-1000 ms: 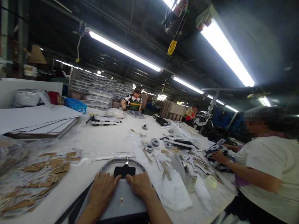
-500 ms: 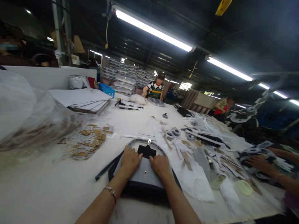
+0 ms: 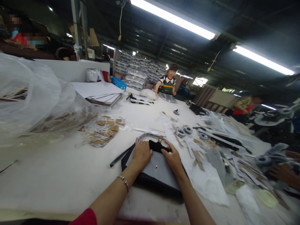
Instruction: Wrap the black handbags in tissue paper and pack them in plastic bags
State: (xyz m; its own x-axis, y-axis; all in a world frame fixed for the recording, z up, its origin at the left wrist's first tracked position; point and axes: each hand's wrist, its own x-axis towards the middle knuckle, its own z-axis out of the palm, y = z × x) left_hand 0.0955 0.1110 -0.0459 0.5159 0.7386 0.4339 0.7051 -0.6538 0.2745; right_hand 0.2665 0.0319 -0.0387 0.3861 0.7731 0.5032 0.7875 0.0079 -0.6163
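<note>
Lower centre of frame: left hand [image 3: 141, 153] and right hand [image 3: 173, 158] are pressing flat on a grey bag [image 3: 156, 175] lying on the table [image 3: 58, 175], fingers spread and gripping nothing. The fingertips are touching its black tab [image 3: 155, 145]; the clasp is possibly metal, but blurred. Risk: uneven pressure could be skewing the flap, or pushing the bag into the scraps [image 3: 206, 184] at right.

free: bare table [image 3: 58, 175] left of bag [image 3: 154, 170] | blocked: tag pile [image 3: 103, 132] beyond, paper scraps [image 3: 206, 181] crowding right
</note>
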